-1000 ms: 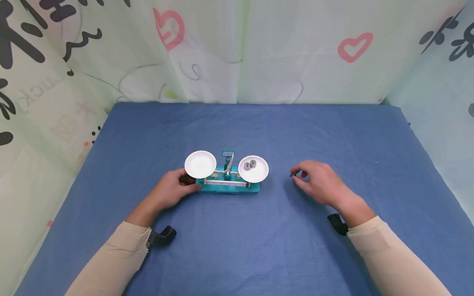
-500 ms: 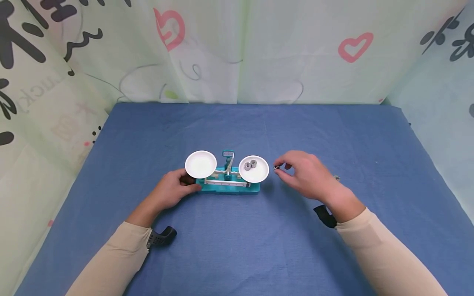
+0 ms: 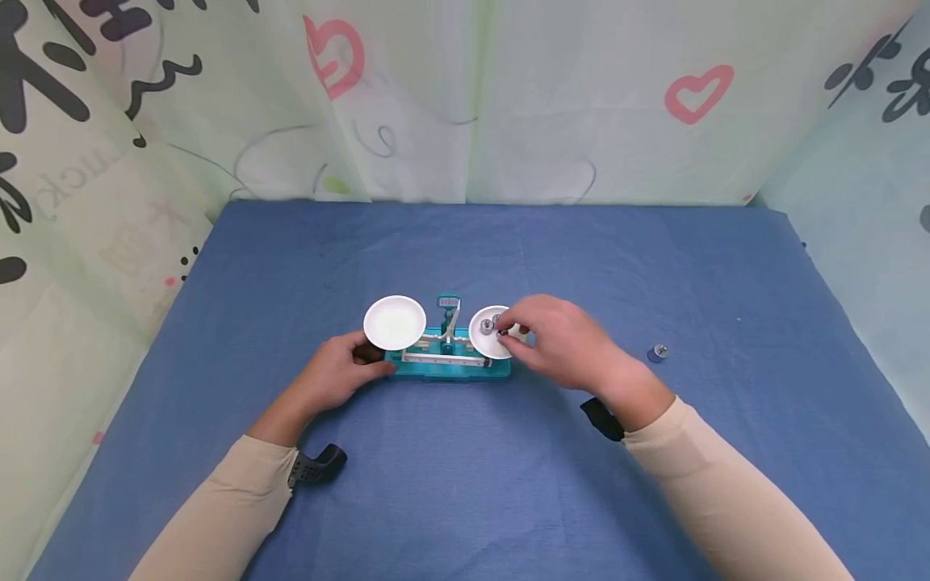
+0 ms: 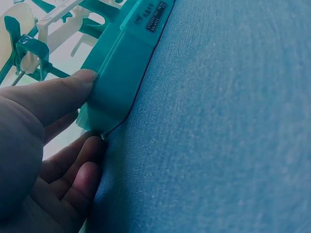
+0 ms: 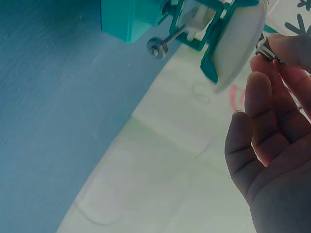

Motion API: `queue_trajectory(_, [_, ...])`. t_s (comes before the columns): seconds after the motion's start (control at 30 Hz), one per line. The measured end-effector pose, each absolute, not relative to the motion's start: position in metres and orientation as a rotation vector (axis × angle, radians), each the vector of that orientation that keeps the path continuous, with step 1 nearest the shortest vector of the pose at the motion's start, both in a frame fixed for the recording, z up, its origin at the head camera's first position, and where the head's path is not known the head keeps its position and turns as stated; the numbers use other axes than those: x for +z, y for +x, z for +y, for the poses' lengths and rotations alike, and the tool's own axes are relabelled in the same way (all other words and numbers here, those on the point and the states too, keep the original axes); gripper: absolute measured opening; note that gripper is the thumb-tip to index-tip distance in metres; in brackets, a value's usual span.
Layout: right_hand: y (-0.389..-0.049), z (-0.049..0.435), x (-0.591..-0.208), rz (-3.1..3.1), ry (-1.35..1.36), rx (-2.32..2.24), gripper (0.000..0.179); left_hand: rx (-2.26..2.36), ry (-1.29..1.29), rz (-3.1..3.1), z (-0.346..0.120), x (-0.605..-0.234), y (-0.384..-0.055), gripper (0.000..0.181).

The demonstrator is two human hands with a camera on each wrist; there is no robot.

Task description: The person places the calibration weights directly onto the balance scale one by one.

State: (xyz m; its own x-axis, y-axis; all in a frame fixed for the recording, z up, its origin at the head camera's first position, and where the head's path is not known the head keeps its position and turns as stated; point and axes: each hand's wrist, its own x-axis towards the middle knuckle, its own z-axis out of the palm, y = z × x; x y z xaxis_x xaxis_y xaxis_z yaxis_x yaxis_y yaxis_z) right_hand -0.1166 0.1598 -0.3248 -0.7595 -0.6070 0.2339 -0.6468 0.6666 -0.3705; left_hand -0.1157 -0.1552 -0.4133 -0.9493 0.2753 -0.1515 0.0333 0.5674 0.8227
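Note:
A teal balance scale with two white pans stands on the blue cloth. My left hand holds the left end of its base, thumb on the front face and fingers at the end in the left wrist view. The left pan has nothing on it. On the right pan sit two small grey metal weights, one partly hidden by my fingers. My right hand is over that pan's right side. Between thumb and fingertips it pinches a small metal weight, clearest in the right wrist view.
Another metal weight stands on the blue cloth to the right, beyond my right wrist. A pale printed curtain hangs behind and at both sides of the table.
My right hand has moved left with the pinched weight, from beside the scale to over the right pan. The weight on the cloth has come into full view. My left hand stays put.

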Motion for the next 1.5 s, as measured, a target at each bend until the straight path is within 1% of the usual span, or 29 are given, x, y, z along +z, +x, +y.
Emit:
queue_trajectory(0.3, [-0.119, 0.149, -0.326, -2.81, 1.097, 0.63, 0.01, 1.326, 0.262, 2.538, -0.155, -0.411, -0.116, 0.036])
queue_trajectory(0.67, [-0.121, 0.144, -0.322, -2.859, 1.06, 0.62, 0.008, 1.328, 0.267, 2.551, -0.155, -0.41, -0.117, 0.036])
queue_trajectory(1.0, [-0.124, 0.143, -0.321, -2.824, 1.101, 0.58, 0.006, 1.343, 0.278, 2.555, -0.155, -0.41, -0.119, 0.036])
queue_trajectory(1.3, [-0.12, 0.142, -0.324, -2.92, 1.023, 0.587, 0.01, 1.311, 0.251, 2.544, -0.155, -0.413, -0.113, 0.037])
queue_trajectory(1.5, [-0.118, 0.154, -0.322, -2.888, 0.97, 0.656, 0.012, 1.337, 0.267, 2.539, -0.155, -0.413, -0.113, 0.037])
